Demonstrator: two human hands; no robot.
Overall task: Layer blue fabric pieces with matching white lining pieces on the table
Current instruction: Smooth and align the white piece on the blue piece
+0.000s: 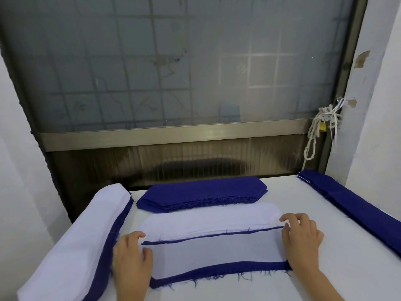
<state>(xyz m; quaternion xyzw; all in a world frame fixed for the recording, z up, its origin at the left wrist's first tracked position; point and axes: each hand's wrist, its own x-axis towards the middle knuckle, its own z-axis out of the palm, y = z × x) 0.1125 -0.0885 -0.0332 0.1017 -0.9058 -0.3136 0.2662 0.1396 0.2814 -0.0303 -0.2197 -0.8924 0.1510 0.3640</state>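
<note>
A white-covered bench (347, 268) is seen nearest, set against a pale wall on the right. At its near middle a blue fabric piece (217, 271) with frayed edges is laid flat, and a white lining piece (217, 250) is spread over it, leaving blue borders exposed. Its left end is pinched by the left hand (132, 261) with curled fingers and thumb, and its right end by the right hand (303, 242) likewise. Just behind, a white lining stack (212, 220) is placed, then a blue stack (201, 194). A white-over-blue pile (82, 235) is kept left, long blue strips (351, 205) right. Beyond, a frosted window (173, 61) and a knotted cord (314, 135) are seen.
</note>
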